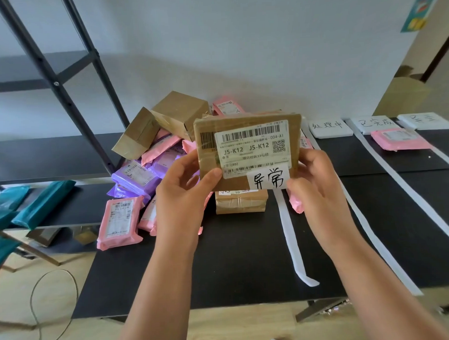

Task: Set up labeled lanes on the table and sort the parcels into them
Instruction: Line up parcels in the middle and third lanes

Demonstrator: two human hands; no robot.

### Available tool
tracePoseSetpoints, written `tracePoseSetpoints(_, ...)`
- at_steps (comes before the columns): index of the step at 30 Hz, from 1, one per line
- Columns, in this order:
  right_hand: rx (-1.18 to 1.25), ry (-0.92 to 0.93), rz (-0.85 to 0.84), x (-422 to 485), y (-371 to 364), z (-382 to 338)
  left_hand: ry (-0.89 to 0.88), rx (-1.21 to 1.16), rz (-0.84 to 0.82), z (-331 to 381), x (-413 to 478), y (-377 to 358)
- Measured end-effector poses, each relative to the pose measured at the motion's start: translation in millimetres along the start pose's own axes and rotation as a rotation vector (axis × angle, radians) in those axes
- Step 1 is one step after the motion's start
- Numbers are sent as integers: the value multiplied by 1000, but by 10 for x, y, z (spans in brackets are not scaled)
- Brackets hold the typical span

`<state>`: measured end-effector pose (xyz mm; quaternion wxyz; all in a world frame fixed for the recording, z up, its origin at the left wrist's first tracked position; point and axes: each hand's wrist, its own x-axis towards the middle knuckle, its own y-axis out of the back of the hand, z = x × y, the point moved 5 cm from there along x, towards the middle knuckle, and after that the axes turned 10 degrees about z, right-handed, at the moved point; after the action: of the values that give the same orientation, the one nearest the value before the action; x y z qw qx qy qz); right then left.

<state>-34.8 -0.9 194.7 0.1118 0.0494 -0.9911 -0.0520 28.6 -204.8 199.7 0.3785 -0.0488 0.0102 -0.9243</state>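
Both hands hold a flat cardboard parcel [247, 133] up over the bench [234, 258], face to the camera. The left hand [183, 194] has its thumb on the front and its fingers [187, 159] curled round the left edge; the right hand [318, 189] pinches the lower right corner, thumb just beside a handwritten tag [268, 179] reading 异常 below the shipping label [253, 148].

The main risk is a wrong lane. Three cards stand at the back: 处理中 [327, 126], 已完成 [374, 125] and a far-right card [424, 121] whose writing I cannot read. If that one is the match, the reach crosses two lanes, and it is easy to drop short beside the pink mailer [400, 138] already lying under 已完成.

The lanes are only loose-looking paper strips [292, 238]; a parcel slid instead of set down could drag one askew. The right thumb may also rub the tag loose. On the left, the unsorted pile [151, 157] sits heaped, and a pink mailer [119, 221] overhangs the bench edge, so a nudge from the left forearm could send it to the floor
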Motion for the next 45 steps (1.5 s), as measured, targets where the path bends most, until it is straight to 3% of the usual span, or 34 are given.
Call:
tracePoseSetpoints(7,-17,4,56,-27,-28,-13,11,-38,-4,-4,12,29)
tracePoseSetpoints(12,-60,-89,108,-80,-14,62,85,-95,-30,-92,-12,-9)
tracePoseSetpoints(20,-95,-172,180,-251,115,173,191,38,-243,-314,-85,-185)
tracePoseSetpoints(26,-163,-182,232,-338,275,163,245,133,-185,-412,-131,-274)
tracePoseSetpoints(30,-207,-210,300,-505,421,216,266,184,-244,-465,-207,-433)
tracePoseSetpoints(37,-169,-294,500,-897,1064,313,277,207,-489,-503,-655,-1034)
tracePoseSetpoints(45,-93,-375,686,-1226,2322,602,193,240,-721,-493,-1536,-2050)
